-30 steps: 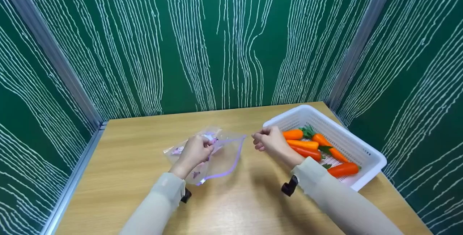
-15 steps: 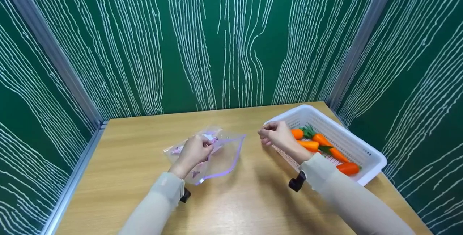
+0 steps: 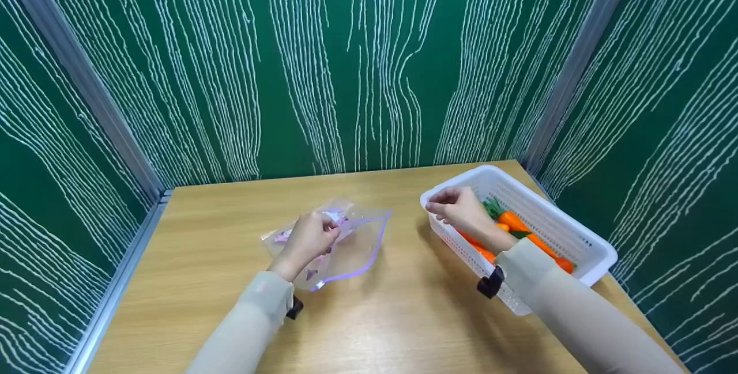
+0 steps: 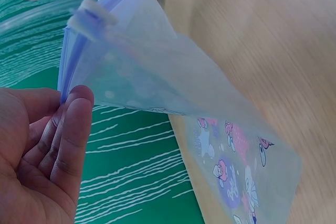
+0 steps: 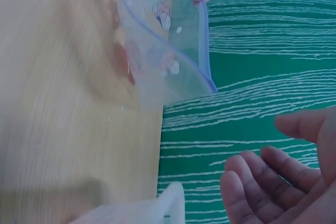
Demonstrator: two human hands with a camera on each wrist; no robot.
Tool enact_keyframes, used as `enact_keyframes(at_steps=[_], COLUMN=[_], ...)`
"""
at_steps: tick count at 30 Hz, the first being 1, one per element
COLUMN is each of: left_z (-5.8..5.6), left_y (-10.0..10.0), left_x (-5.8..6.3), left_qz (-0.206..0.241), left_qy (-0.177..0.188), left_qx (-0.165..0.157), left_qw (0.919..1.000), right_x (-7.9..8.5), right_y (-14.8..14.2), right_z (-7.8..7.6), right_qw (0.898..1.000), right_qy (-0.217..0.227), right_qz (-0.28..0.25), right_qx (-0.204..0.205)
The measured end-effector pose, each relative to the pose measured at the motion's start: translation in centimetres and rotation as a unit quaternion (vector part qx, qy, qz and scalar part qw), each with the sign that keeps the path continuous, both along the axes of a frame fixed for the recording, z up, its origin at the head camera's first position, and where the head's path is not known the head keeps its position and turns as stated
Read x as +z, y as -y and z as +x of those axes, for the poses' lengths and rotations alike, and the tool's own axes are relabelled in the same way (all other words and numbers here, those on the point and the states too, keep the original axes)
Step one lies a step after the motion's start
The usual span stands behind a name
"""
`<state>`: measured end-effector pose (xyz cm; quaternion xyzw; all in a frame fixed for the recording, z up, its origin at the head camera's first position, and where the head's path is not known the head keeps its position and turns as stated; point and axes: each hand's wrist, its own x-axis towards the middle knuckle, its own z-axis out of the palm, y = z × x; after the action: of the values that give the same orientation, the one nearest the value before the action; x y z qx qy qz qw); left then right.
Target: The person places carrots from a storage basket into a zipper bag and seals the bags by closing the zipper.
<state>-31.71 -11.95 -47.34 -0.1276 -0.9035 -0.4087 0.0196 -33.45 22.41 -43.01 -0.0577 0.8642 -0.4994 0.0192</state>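
Note:
My left hand [image 3: 311, 240] pinches the purple-edged mouth of a clear zip bag [image 3: 354, 250], which spreads open toward the right. Cartoon prints and a white slider [image 4: 92, 19] show on the bag in the left wrist view. My right hand [image 3: 461, 210] hovers over the near left rim of a white plastic basket [image 3: 582, 247]. Its fingers bend loosely and hold nothing, with the thumb apart from them in the right wrist view. Inside the basket lie several orange carrots [image 3: 513, 221] with green tops, partly hidden by my right hand and forearm.
The wooden table [image 3: 202, 270] carries both the bag and the basket, the basket at the right. Green walls [image 3: 288, 74] with white wavy lines stand behind and at both sides. A dark wrist camera [image 3: 490, 283] hangs under my right cuff.
My right hand has moved right, away from the bag and over the basket's rim, its forearm covering more carrots. My left hand keeps its hold on the bag, nearly still.

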Motion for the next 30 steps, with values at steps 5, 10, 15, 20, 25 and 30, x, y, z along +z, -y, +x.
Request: enact_keyframes(at_steps=[5,10,15,20,25,30], left_z=[0.1,0.1,0.3,0.3,0.2,0.2], left_y=[0.2,0.1,0.0,-0.1,-0.1,-0.1], left_x=[0.1,0.2,0.2,0.1,0.0,0.1], left_qz=[0.005,0.006,0.009,0.008,-0.013,-0.012], left_qy=[0.000,0.010,0.022,0.023,-0.003,0.005], left_qx=[0.006,0.006,0.003,0.002,-0.007,-0.002], left_qw=[1.0000,0.9999,0.9997,0.9997,0.9999,0.9999], right_x=[-0.1,0.0,-0.3,-0.7,-0.6,-0.5], right_y=[-1.1,-2.3,-3.3,-4.3,-5.4,-6.4], right_z=[-0.4,-0.6,-0.6,-0.8,-1.2,-1.5], right_qw=[0.999,0.998,0.997,0.995,0.991,0.989], right_qy=[-0.017,-0.010,-0.011,-0.028,-0.034,-0.024], right_qz=[0.045,0.060,0.069,0.086,0.117,0.133], right_qx=[0.010,0.018,0.027,0.039,0.047,0.056])
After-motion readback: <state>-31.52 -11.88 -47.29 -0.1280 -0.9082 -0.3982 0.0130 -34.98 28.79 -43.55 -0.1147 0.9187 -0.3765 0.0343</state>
